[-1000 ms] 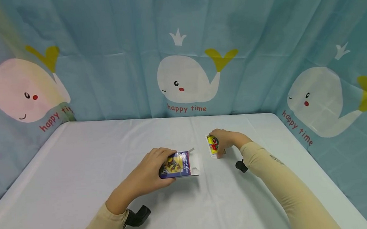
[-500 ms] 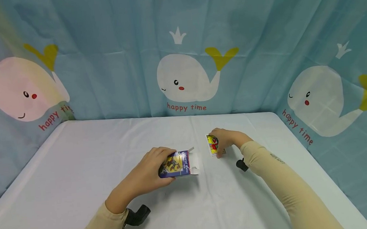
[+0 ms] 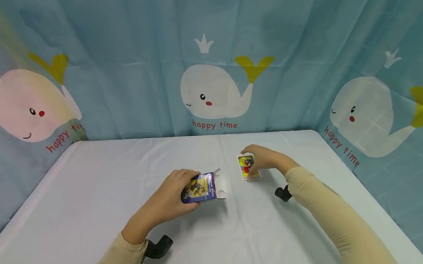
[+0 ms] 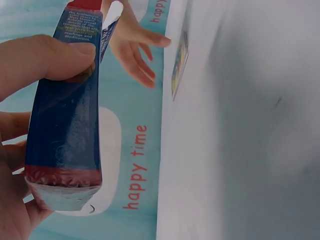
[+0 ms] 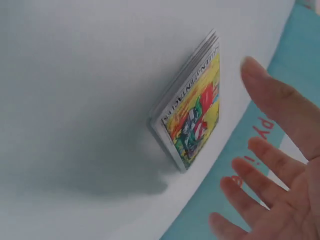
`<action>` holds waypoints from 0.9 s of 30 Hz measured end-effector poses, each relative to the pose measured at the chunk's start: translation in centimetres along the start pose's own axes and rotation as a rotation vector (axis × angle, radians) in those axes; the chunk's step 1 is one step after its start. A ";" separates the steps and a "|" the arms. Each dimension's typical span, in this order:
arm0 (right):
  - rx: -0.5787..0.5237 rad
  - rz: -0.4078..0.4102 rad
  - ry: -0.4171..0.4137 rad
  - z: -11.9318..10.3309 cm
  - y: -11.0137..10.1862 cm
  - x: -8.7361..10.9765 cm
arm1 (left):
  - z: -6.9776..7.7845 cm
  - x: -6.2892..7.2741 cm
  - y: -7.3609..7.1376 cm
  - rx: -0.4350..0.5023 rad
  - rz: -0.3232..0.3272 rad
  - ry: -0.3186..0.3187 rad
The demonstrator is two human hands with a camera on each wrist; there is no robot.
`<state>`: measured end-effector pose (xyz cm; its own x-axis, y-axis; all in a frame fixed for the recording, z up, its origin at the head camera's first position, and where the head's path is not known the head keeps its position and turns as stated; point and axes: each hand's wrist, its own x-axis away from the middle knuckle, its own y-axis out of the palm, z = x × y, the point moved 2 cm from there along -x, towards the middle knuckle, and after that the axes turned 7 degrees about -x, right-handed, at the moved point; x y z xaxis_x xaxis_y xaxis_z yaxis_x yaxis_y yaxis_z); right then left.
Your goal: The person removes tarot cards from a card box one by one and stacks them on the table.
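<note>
My left hand (image 3: 169, 195) grips a blue and purple tarot card box (image 3: 200, 188) above the table, its printed front up and the flap end, standing open, toward the right. In the left wrist view the thumb (image 4: 75, 59) presses the box's narrow blue side, with other fingers behind it. A small stack of tarot cards (image 3: 246, 169) lies face up to the right of the box; its top card is yellow with a red figure. Close over the stack is my right hand (image 3: 266, 159), fingers spread and apart from the cards (image 5: 195, 110) in the right wrist view.
A white cloth covers the table (image 3: 91, 206). Blue curtains (image 3: 135, 92) printed with whales stand along its back and sides. Black wrist cameras hang under both sleeves, the left one (image 3: 160, 247) low over the cloth.
My right hand has let go of the card stack and drawn slightly up and right, while the stack stays in place. The left hand with the box has shifted a little left.
</note>
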<state>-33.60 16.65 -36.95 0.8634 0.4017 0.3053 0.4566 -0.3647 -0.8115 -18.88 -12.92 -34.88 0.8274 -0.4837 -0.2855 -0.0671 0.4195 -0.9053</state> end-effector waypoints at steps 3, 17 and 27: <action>-0.047 0.054 -0.021 0.2 0.0 0.9 | -0.5 0.0 0.1 0.004 0.020 -0.018; -0.141 0.145 -0.083 -0.1 0.7 4.6 | -2.9 -0.7 0.1 0.002 0.011 -0.104; -0.092 0.192 -0.143 -0.8 2.1 6.8 | -4.5 -0.8 -0.2 -0.004 -0.008 -0.158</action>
<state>-26.58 17.99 -36.19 0.9003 0.4295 0.0710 0.3101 -0.5183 -0.7970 -22.08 -16.06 -35.91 0.9054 -0.3601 -0.2250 -0.0617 0.4127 -0.9088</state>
